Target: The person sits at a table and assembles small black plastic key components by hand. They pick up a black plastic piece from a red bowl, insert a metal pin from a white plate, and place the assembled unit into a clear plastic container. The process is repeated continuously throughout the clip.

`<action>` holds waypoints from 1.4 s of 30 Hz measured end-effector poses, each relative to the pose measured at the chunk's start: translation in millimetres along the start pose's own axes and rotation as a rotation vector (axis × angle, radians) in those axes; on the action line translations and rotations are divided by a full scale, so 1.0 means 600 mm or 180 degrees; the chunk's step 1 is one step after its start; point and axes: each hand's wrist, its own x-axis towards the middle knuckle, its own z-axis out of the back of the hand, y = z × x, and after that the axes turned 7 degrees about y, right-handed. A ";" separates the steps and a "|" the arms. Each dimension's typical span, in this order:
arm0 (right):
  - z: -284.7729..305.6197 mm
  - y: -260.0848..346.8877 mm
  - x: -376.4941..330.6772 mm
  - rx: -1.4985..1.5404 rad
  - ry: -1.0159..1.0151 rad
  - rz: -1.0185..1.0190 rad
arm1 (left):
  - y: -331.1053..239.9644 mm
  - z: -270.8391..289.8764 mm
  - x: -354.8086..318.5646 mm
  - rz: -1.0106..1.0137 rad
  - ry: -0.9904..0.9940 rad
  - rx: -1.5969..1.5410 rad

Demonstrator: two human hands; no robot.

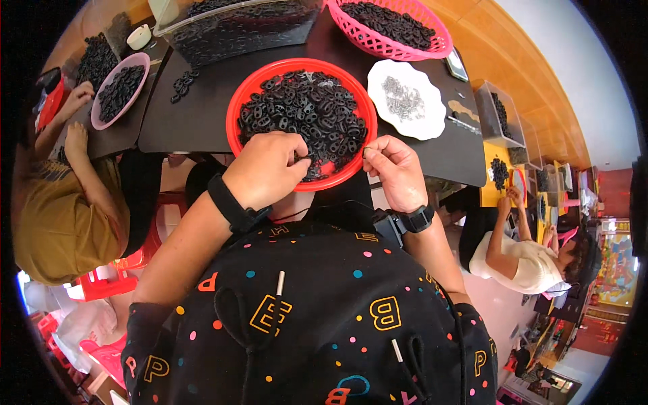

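Observation:
A red round basin (233, 128) full of small black plastic pieces (304, 108) with holes stands in front of me. My left hand (266, 165) is over its near left part, thumb and fingers curled together at the pieces; what lies between the fingertips is hidden. Just outside the basin's right rim, my right hand (397, 169) pinches something small between thumb and forefinger, too small to make out. Some small greyish bits lie among the black pieces at the basin's far side. To the right, a white wavy-edged plate (426, 121) bears many small shiny clear or metallic bits (403, 98).
Behind the basin are a clear bin (243, 34) and a pink basket (442, 44), both with black pieces. A few loose pieces (182, 86) lie on the dark table (182, 128). Other people work at left, beside a pink bowl (145, 64), and at right.

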 end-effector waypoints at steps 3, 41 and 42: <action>0.001 0.005 0.009 -0.0042 0.0031 0.0076 | -0.002 -0.005 0.007 -0.0092 -0.0014 0.0404; -0.041 0.014 0.035 0.0128 0.0273 0.0395 | 0.023 0.016 0.021 0.1197 -0.0115 -0.3698; -0.042 0.017 0.034 0.0106 0.0283 0.0368 | 0.021 0.018 0.020 0.1205 -0.0088 -0.3602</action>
